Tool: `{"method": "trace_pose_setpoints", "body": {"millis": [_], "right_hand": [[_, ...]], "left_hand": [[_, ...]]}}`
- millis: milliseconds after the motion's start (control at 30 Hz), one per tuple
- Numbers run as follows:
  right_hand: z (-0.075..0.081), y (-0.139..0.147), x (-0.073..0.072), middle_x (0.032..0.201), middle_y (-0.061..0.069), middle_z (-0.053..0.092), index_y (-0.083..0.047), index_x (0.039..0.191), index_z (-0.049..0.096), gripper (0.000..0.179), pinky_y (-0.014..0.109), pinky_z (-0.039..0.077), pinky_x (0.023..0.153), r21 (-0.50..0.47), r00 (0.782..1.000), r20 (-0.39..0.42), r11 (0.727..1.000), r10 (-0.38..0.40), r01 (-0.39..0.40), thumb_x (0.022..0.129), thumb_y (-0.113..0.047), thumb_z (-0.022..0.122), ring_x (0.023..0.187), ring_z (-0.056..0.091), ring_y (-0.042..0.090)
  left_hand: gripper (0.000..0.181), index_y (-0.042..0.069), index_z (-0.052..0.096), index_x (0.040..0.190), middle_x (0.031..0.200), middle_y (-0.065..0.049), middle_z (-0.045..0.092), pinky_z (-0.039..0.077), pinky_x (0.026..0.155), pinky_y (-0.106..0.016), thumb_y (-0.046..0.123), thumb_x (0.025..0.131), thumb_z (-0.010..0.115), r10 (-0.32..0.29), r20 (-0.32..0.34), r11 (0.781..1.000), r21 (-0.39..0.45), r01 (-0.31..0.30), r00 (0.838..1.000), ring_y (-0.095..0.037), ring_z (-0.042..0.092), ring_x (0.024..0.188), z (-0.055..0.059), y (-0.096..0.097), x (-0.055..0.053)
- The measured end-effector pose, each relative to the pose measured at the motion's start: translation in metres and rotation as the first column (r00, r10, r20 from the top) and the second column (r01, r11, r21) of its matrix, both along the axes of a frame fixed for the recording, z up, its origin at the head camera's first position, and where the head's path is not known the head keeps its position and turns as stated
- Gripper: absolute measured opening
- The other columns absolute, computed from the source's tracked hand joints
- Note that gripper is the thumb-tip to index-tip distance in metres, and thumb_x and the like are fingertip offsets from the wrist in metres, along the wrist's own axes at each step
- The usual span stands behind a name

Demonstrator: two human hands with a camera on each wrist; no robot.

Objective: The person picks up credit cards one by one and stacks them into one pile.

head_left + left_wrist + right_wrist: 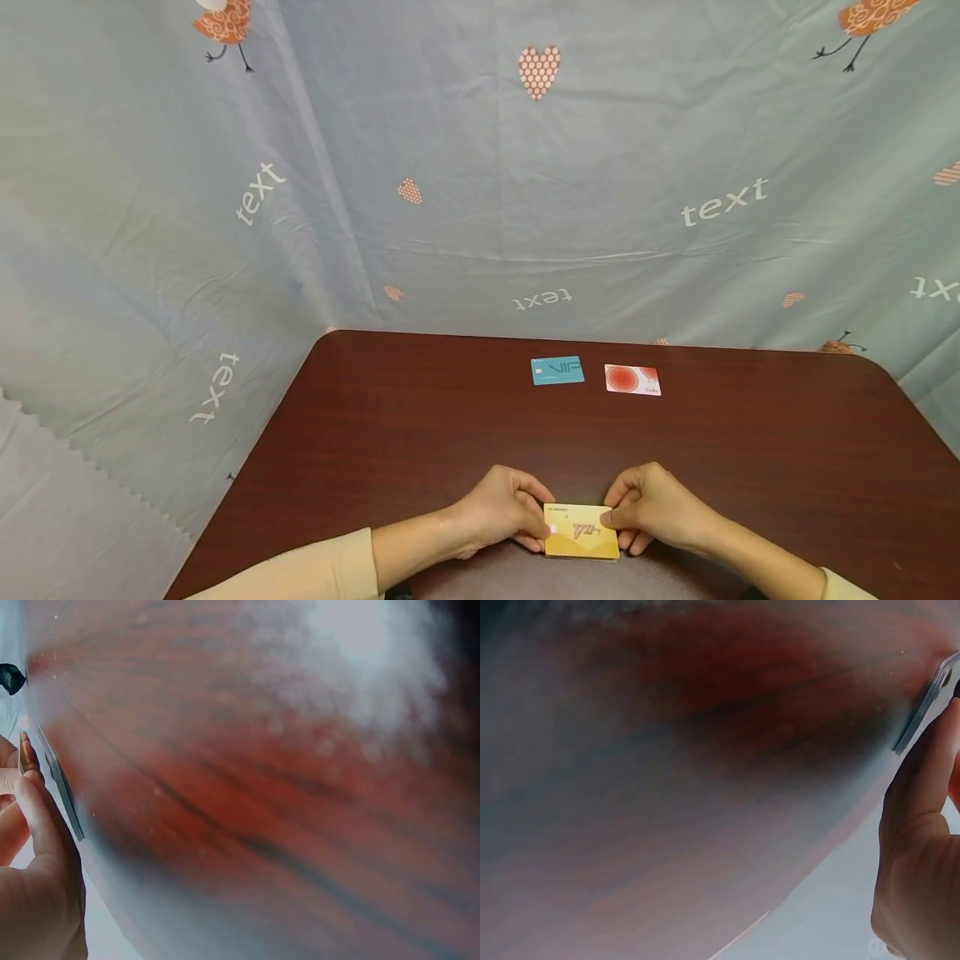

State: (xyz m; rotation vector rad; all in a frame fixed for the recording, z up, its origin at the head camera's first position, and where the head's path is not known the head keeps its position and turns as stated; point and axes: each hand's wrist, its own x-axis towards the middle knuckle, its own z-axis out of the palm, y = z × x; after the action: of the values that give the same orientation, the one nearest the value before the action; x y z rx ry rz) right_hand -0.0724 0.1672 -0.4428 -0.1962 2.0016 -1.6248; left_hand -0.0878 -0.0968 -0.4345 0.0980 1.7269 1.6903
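Observation:
Near the front edge of the table, my left hand (504, 510) and right hand (654, 510) hold a yellow card (581, 542) by its two short sides. It lies face up toward the head camera. My left fingers pinch its left side. On the right side, my thumb rests over the card's face with the other fingers curled beside and beneath it. In the left wrist view, a thin stack of cards (63, 787) shows edge-on close under the pinched card. The right wrist view also shows the stack's edges (922, 706) beside my fingers.
Farther back on the dark red-brown table (420, 417) lie a teal card (557, 377) and, to its right, a white card with red circles (633, 380). A patterned grey-blue cloth (465, 233) hangs behind the table and along its left side.

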Motion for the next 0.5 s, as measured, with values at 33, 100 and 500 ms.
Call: {"method": "trace_pose_setpoints", "body": {"millis": [33,100,500], "right_hand": [[-0.0001,-0.0004,0.0001,0.076,0.013,0.068,0.008,0.095,0.067,0.016,0.027,0.059,0.051,-0.001,1.0,-0.001,1.0,0.002,-0.002,0.091,-0.003,0.078,0.058,0.067,0.017],[0.0,-0.0012,0.0001,0.076,0.013,0.068,0.008,0.095,0.067,0.015,0.026,0.059,0.05,-0.001,1.0,-0.003,1.0,0.006,-0.006,0.092,-0.003,0.078,0.058,0.067,0.017],[0.0003,-0.0057,0.0018,0.067,0.012,0.067,0.005,0.09,0.067,0.013,0.027,0.058,0.048,0.074,0.999,-0.036,0.997,0.017,-0.014,0.09,-0.002,0.078,0.055,0.065,0.015]], "left_hand": [[0.032,-0.009,0.068,0.109,0.076,-0.013,0.068,0.062,0.059,-0.027,-0.023,0.08,0.072,-0.001,0.0,1.0,-0.002,0.001,1.0,-0.018,0.07,0.059,-0.0003,0.0001,0.0003],[0.033,-0.01,0.067,0.109,0.076,-0.013,0.068,0.062,0.059,-0.027,-0.024,0.08,0.072,0.0,-0.004,1.0,-0.006,0.0,1.0,-0.018,0.07,0.059,-0.0011,0.0001,0.0006],[0.034,-0.011,0.069,0.107,0.075,-0.015,0.066,0.061,0.055,-0.026,-0.026,0.076,0.071,0.007,-0.058,0.996,-0.093,-0.012,0.998,-0.018,0.068,0.057,-0.0023,0.0054,0.0035]]}}
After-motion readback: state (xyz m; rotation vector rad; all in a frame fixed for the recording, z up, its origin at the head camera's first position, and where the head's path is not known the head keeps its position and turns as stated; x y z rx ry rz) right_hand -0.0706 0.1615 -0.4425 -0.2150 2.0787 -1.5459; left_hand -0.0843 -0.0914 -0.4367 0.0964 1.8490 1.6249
